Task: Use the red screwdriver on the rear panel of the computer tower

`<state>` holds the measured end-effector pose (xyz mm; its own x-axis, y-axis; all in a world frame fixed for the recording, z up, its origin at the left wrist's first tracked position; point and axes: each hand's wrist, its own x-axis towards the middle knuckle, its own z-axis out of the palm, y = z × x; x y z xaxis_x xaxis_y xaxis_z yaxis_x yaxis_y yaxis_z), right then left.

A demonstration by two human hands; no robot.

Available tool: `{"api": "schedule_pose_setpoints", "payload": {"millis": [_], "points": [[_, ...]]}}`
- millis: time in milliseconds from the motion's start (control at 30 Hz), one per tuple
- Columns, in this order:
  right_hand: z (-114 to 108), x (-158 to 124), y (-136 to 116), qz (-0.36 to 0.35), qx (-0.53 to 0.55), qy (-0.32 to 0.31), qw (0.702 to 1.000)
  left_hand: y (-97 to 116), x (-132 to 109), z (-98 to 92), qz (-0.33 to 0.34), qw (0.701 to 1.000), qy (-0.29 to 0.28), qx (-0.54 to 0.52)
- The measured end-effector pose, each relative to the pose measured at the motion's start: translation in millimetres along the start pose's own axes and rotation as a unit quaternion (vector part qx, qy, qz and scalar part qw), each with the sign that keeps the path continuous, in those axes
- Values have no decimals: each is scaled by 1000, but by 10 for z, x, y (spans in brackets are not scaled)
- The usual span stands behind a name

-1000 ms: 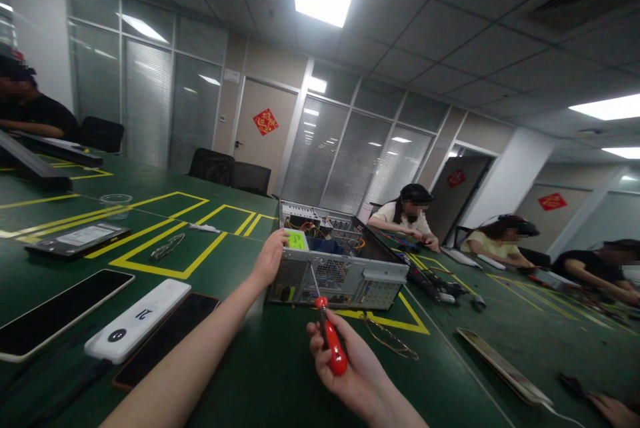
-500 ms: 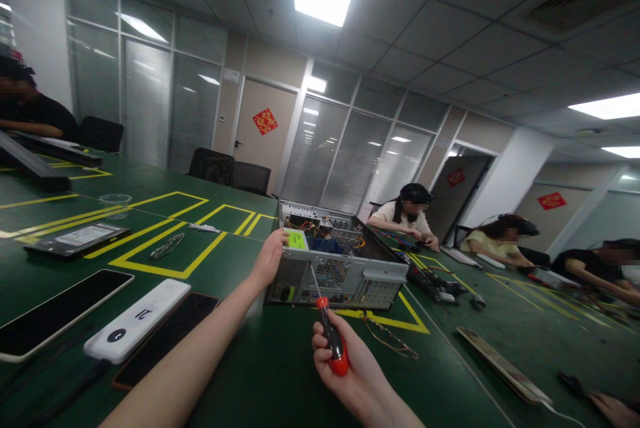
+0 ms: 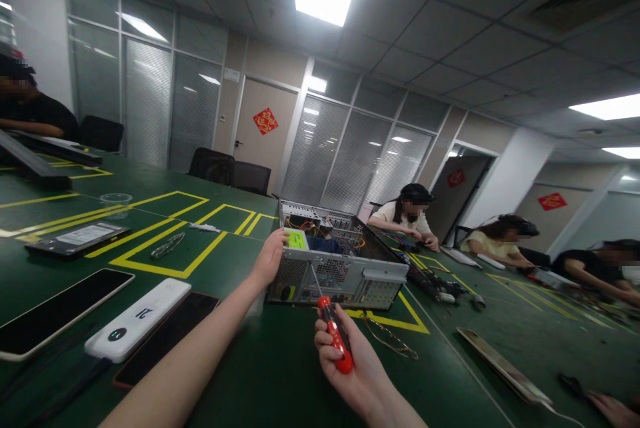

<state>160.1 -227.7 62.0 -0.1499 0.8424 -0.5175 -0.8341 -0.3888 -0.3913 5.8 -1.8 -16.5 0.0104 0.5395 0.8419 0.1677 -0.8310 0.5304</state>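
Note:
An open computer case (image 3: 380, 261) lies on the green table with its rear panel facing me, wires and boards showing inside. My left hand (image 3: 271, 256) grips its near left corner, beside a bright green-yellow label (image 3: 296, 239). In my right hand (image 3: 345, 355) is a screwdriver (image 3: 336, 331) with a red and black handle, fingers wrapped round it. The screwdriver's thin shaft points up and away, its tip at the rear panel near the upper edge. Whether the tip sits in a screw is too small to tell.
Left of my arm lie a hard drive (image 3: 77, 240), a phone (image 3: 63, 311), a white power bank (image 3: 137, 321) and a dark phone (image 3: 167, 341). Thin wires (image 3: 390, 338) lie before the case. Cables and parts (image 3: 440, 285) sit to its right, with another phone (image 3: 503, 365). Several people work around the table.
The screwdriver handle has turned in my right hand, showing more red, and has shifted slightly right. My left hand and the case have stayed in place.

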Motion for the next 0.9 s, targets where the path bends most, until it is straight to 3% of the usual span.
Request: {"api": "schedule_pose_setpoints", "payload": {"millis": [167, 367, 567, 767, 900], "points": [[-10, 1, -19, 21, 26, 11, 999, -2, 0, 6, -1, 1000, 4, 1], [-43, 6, -63, 35, 35, -35, 998, -12, -3, 11, 1, 1000, 5, -3], [-156, 122, 151, 1, -88, -1, 996, -17, -5, 11, -2, 1000, 6, 0], [-403, 451, 484, 74, -228, 31, 970, 12, 0, 2, 6, 1000, 6, 6], [-496, 619, 541, 34, -282, 31, 958, 38, 6, -3, 2, 1000, 2, 5]]}}
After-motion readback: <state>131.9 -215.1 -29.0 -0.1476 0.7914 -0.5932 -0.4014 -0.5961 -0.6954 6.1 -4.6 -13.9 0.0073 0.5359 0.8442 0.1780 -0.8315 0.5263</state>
